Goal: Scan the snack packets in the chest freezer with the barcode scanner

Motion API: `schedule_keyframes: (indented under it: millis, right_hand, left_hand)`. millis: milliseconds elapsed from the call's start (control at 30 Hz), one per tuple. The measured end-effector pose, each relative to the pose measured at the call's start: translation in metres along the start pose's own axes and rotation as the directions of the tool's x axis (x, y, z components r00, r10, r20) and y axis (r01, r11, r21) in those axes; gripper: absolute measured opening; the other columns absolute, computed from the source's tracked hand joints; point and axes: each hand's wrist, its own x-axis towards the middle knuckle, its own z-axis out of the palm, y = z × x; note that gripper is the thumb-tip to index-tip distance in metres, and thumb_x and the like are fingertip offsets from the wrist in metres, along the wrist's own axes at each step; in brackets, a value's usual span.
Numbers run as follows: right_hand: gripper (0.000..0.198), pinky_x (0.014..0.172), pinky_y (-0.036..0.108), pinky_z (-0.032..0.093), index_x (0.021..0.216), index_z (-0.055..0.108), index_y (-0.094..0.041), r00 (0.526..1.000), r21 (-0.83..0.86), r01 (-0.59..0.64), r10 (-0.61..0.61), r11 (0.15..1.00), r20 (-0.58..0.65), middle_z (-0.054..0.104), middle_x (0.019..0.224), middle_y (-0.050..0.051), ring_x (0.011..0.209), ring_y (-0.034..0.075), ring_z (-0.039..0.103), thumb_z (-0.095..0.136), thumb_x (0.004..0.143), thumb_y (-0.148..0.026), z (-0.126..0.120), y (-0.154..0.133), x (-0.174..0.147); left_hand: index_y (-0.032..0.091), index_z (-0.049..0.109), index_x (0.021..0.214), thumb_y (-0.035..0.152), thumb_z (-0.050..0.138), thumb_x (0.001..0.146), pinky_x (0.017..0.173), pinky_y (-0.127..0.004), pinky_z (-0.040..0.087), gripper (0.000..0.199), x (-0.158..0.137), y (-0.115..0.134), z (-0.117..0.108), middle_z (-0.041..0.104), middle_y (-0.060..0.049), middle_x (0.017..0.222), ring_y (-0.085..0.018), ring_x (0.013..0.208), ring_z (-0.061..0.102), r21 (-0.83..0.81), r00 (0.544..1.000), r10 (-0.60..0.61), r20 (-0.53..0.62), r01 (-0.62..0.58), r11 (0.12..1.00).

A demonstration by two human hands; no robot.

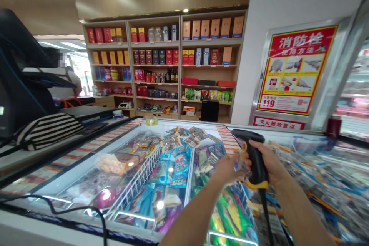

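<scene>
My right hand [269, 163] is wrapped round the black handle of a handheld barcode scanner [256, 161] with yellow trim. The scanner stands upright, its head pointing left and its cord hanging down. Close beside it on the left, my left hand [227, 170] is closed on a small clear plastic packet [242, 165], whose contents I cannot make out. Both hands are above a chest freezer [187, 184] holding bagged goods. Blue packets [174, 167] lie left of my hands, and green and yellow packets [230, 213] are below them.
White wire dividers [138, 178] split the freezer. A second freezer section [323, 184] holds more packets at right. At left are a checkout screen [20, 65], a striped pouch [52, 128], a loose black cable [102, 219] and a person [65, 78]. Shelves [155, 46] of boxes line the back.
</scene>
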Motion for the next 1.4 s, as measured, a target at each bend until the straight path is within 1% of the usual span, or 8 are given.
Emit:
schedule_keyframes:
  millis: [167,300,533,667,867,1000,1133,1400]
  right_hand:
    - [0.018,0.03,0.02,0.039,0.067,0.051,-0.017,1.0,0.016,-0.007,0.007,1.0,0.012,0.05,0.046,-0.003,0.033,0.008,0.045,0.05,0.074,-0.034,0.009,0.01,0.011]
    - [0.019,0.029,0.021,0.039,0.066,0.05,-0.017,0.997,-0.019,-0.07,0.07,0.997,-0.017,0.051,0.044,-0.003,0.031,0.009,0.045,0.049,0.075,-0.033,0.015,0.018,0.018]
    - [0.021,0.029,0.02,0.038,0.064,0.047,-0.017,0.994,-0.048,-0.106,0.105,0.993,-0.019,0.051,0.044,-0.002,0.032,0.009,0.045,0.05,0.074,-0.035,0.018,0.03,0.014]
    - [0.017,0.03,0.02,0.039,0.072,0.05,-0.017,0.992,-0.022,-0.119,0.119,0.993,0.032,0.051,0.045,-0.004,0.032,0.008,0.045,0.051,0.074,-0.034,0.019,0.036,0.011]
    - [0.018,0.029,0.02,0.039,0.073,0.051,-0.017,0.987,-0.045,-0.146,0.149,0.988,0.068,0.052,0.045,-0.003,0.032,0.008,0.045,0.049,0.075,-0.034,0.026,0.041,0.009]
    - [0.021,0.028,0.02,0.039,0.07,0.05,-0.016,0.974,-0.113,-0.198,0.208,0.974,0.09,0.051,0.044,-0.003,0.031,0.008,0.045,0.049,0.075,-0.036,0.038,0.049,0.006]
    - [0.021,0.027,0.019,0.038,0.071,0.05,-0.016,0.968,-0.18,-0.212,0.232,0.961,0.099,0.052,0.044,-0.003,0.03,0.009,0.045,0.049,0.075,-0.037,0.05,0.06,0.002]
    - [0.02,0.027,0.019,0.038,0.073,0.051,-0.017,0.965,-0.234,-0.202,0.235,0.951,0.119,0.052,0.045,-0.004,0.032,0.009,0.046,0.05,0.074,-0.037,0.058,0.07,-0.005]
  left_hand:
    - [0.022,0.034,0.126,0.041,0.039,0.078,0.098,-0.044,0.023,0.052,0.009,-0.075,-0.032,0.031,-0.009,0.134,-0.026,0.122,0.028,0.156,0.935,-0.291,-0.205,0.325,0.933]
    - [0.023,0.036,0.125,0.043,0.035,0.079,0.098,-0.054,0.014,0.05,0.007,-0.112,-0.046,0.024,-0.006,0.139,-0.028,0.127,0.018,0.258,0.929,-0.359,-0.087,0.369,0.893]
    - [0.018,0.055,0.107,0.039,0.04,0.077,0.09,-0.046,0.03,0.039,-0.028,-0.08,-0.053,0.051,-0.012,0.115,-0.029,0.111,0.04,0.37,0.972,-0.227,-0.06,0.233,0.9]
    - [0.02,0.056,0.104,0.024,0.039,0.078,0.087,-0.038,0.035,0.031,-0.035,-0.076,-0.065,0.054,-0.011,0.109,-0.024,0.107,0.044,0.322,0.957,-0.232,-0.173,0.277,0.905]
    - [0.016,0.061,0.084,0.03,0.056,0.065,0.077,-0.036,0.04,0.025,-0.032,-0.108,-0.074,0.061,-0.013,0.093,-0.027,0.094,0.053,0.106,0.876,-0.471,-0.106,0.481,0.87]
    - [0.016,0.057,0.063,0.024,0.057,0.061,0.06,-0.026,0.04,0.009,-0.033,-0.131,-0.068,0.06,-0.005,0.066,-0.02,0.069,0.058,-0.341,0.77,-0.599,-0.221,0.515,0.787]
    - [0.016,0.054,0.068,0.029,0.053,0.064,0.051,-0.022,0.037,0.013,-0.034,-0.147,-0.066,0.054,0.0,0.058,-0.013,0.055,0.052,-0.767,0.597,-0.735,-0.323,0.29,0.572]
    - [0.015,0.055,0.072,0.028,0.059,0.058,0.053,-0.022,0.039,0.019,-0.029,-0.159,-0.069,0.057,0.0,0.063,-0.011,0.056,0.053,-0.921,0.552,-0.771,-0.317,0.015,0.39]
